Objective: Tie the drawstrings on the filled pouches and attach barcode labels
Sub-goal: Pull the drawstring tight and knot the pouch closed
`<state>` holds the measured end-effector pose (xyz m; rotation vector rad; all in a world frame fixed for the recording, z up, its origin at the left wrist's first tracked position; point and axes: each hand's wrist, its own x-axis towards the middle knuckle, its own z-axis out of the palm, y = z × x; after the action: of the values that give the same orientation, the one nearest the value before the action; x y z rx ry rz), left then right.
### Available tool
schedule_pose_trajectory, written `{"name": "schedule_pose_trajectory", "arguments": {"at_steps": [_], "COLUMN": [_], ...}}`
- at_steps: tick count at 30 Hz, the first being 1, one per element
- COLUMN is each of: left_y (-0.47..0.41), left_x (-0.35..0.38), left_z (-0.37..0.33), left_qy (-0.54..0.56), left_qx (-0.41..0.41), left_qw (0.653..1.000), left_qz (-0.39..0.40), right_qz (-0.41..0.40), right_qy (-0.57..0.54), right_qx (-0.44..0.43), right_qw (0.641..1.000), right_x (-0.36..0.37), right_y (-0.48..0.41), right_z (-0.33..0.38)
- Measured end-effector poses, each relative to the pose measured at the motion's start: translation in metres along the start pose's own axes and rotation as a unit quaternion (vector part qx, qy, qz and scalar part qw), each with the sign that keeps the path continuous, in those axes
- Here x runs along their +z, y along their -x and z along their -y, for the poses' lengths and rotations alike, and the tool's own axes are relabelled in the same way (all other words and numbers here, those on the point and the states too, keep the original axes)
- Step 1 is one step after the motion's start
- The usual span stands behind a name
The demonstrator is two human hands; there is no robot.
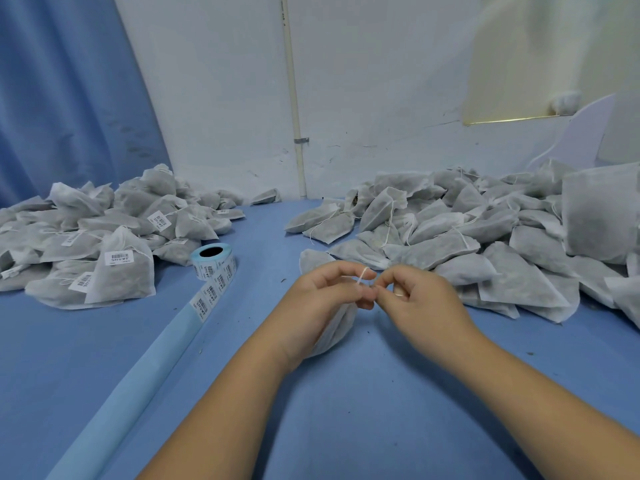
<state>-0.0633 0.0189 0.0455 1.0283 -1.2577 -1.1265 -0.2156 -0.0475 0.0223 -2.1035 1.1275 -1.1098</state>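
**While both hands pinch the string, the pouch sits mostly hidden**

Where the two hands meet over the blue desk (346, 410), a thin white drawstring (362, 274) loops up between them. The left hand (322, 296) has its fingers curled, with the loop rising off its fingertips. The right hand (419, 296) is curled too, thumb and forefinger pinched together on the string right beside the left fingertips. Whether a knot has formed there is too fine to make out.

The pouch (334, 332) being tied shows only as a pale, rounded bulge under the left hand and wrist. Its neck is covered by the fingers, and I cannot tell whether the left palm also grips it or it simply hangs from the string.

To the left, a pile of labelled pouches (86, 233) runs off the frame edge. The barcode stickers are visible, but their print is unreadable. A label roll (213, 258) stands near that pile, and a strip of labels (207, 299) trails from it toward the viewer and onto bare light-blue backing (138, 375).

To the right, a larger heap of pouches (485, 230) with loose strings is cut off by the frame, and its far layers are buried.
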Motion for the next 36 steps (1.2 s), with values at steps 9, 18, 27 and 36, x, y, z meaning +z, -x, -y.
{"name": "schedule_pose_trajectory", "arguments": {"at_steps": [9, 18, 27, 36], "left_y": [0.0, -0.001, 0.002, 0.005], "left_x": [0.004, 0.002, 0.004, 0.005], "left_z": [0.004, 0.019, 0.013, 0.009], "left_qy": [-0.179, -0.351, -0.408, -0.486], "left_qx": [0.002, 0.031, 0.087, 0.128], "left_qw": [0.979, 0.932, 0.905, 0.859], "left_qz": [-0.099, -0.084, -0.083, -0.095], "right_qz": [0.035, 0.061, 0.072, 0.058], "right_qy": [0.045, 0.093, 0.023, -0.043], "right_qx": [-0.106, -0.169, -0.126, -0.096], "right_qw": [0.993, 0.979, 0.989, 0.993], "right_x": [-0.009, -0.018, -0.021, -0.021], "right_y": [0.006, 0.006, 0.007, 0.004], "right_z": [0.009, 0.011, 0.014, 0.013]}}
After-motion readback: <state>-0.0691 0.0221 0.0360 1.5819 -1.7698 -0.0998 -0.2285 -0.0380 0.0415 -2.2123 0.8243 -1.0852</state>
